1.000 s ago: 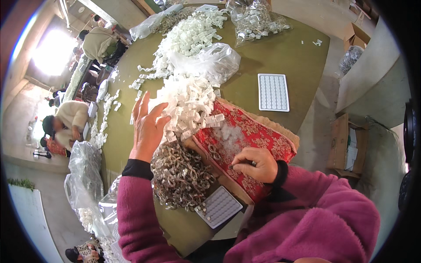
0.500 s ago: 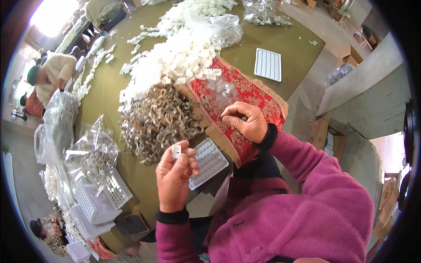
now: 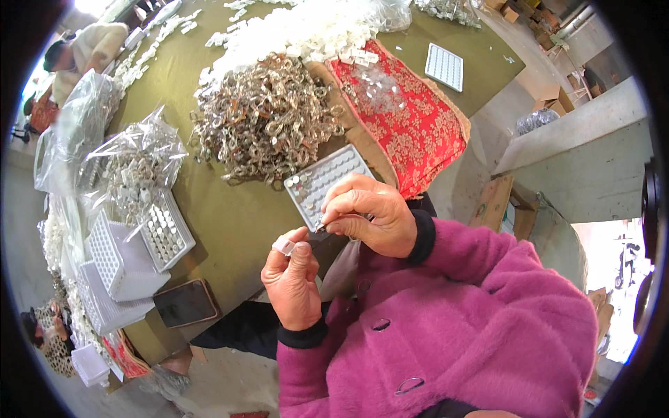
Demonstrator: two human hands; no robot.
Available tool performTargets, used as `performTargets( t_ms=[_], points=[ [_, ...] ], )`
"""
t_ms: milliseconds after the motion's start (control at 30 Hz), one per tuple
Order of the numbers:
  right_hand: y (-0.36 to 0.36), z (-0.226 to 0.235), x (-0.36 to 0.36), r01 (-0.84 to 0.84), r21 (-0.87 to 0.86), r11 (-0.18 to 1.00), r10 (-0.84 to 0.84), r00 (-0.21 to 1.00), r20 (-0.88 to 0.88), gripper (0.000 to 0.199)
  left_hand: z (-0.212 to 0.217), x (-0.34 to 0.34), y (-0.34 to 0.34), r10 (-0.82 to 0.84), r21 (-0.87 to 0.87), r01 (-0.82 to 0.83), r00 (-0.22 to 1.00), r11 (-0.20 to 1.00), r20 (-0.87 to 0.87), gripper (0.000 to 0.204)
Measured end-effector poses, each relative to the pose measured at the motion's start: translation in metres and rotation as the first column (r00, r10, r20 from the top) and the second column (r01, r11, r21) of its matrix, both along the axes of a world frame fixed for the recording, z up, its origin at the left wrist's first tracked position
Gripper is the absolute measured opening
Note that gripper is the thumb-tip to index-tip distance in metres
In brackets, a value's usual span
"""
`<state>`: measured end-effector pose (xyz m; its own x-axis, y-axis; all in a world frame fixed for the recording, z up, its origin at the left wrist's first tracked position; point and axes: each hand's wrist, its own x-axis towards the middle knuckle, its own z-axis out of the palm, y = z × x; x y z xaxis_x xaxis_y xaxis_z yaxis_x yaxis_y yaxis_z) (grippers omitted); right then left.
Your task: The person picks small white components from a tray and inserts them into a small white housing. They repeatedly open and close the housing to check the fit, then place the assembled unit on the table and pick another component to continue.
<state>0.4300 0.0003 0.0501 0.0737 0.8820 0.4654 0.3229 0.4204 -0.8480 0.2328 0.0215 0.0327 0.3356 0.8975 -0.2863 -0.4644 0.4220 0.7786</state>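
Observation:
My left hand [image 3: 293, 285] pinches a small white rectangular plastic piece [image 3: 283, 245] between thumb and fingers. Close beside it, my right hand [image 3: 376, 221] has its thumb and fingertips pressed together on a tiny dark piece [image 3: 320, 227], too small to name. Behind both hands lies a grey tray [image 3: 293, 195] with rows of round hollows. Several small round pieces sit in its left corner, and the right hand covers part of it. Beyond the tray rises a heap of brownish metallic loops [image 3: 268, 118].
A red floral cloth [image 3: 411, 125] lies right of the heap, white plastic pieces [image 3: 293, 35] behind it. Another tray [image 3: 444, 67] rests at far right. At left are stacked white trays [image 3: 115, 258], a clear bag [image 3: 143, 157] and a phone [image 3: 185, 304]. A person [image 3: 90, 52] sits across the table.
My right hand has come from over the red cloth to beside my left hand, in front of the tray. The view has shifted, with the table's contents now higher in it.

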Motion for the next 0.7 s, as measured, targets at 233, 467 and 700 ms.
performTargets(
  t_ms=[233, 467, 700],
  points=[
    [-0.014, -0.009, -0.023, 0.009, -0.04, 0.999, -0.01, 1.0, -0.024, 0.014, -0.001, -0.014, -0.013, 0.001, -0.082, 0.007, 0.995, 0.997, 0.095, 0.037],
    [-0.015, -0.007, -0.034, -0.018, 0.038, 0.999, 0.02, 0.999, -0.049, 0.022, -0.003, -0.012, -0.018, 0.008, 0.156, 0.002, 0.998, 0.988, -0.062, 0.039],
    [-0.013, -0.01, -0.027, -0.074, 0.16, 0.984, 0.05, 0.988, 0.149, 0.029, -0.006, -0.014, -0.024, 0.085, 0.394, 0.05, 0.945, 0.918, -0.317, 0.028]
  ],
)
